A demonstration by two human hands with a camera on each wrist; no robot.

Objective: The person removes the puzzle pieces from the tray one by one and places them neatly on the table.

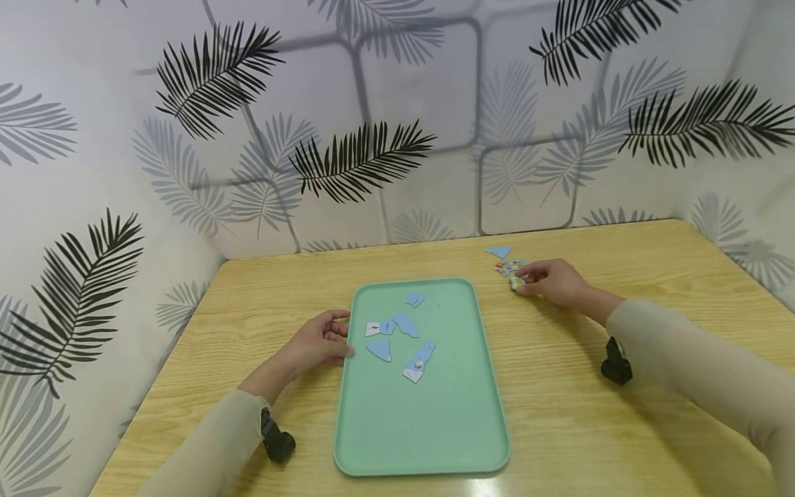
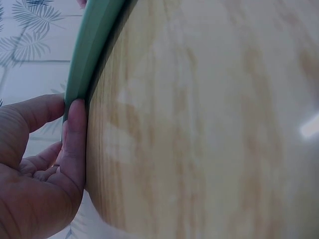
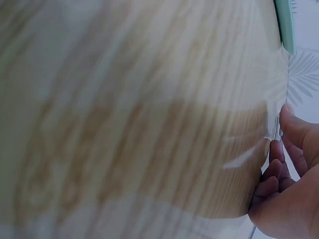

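My left hand (image 1: 317,342) holds the left rim of a green tray (image 1: 422,435), thumb on the rim and fingers against its outer wall. The left wrist view shows the thumb and fingers (image 2: 75,119) at that edge. On the tray lie several flat, irregular picture puzzle pieces, among them a blue one (image 1: 406,324) and a long blue-and-white one (image 1: 419,362). Right of the tray, my right hand (image 1: 555,281) pinches a small yellow-green puzzle piece (image 1: 517,281) near the tabletop. The right wrist view shows its curled fingers (image 3: 271,181); the piece is mostly hidden there.
Just beyond the right hand are some multicoloured puzzle pieces (image 1: 506,266) and a blue triangular piece (image 1: 499,252). All rest on a wooden table (image 1: 279,290). A wall with a leaf pattern (image 1: 428,193) stands behind the table.
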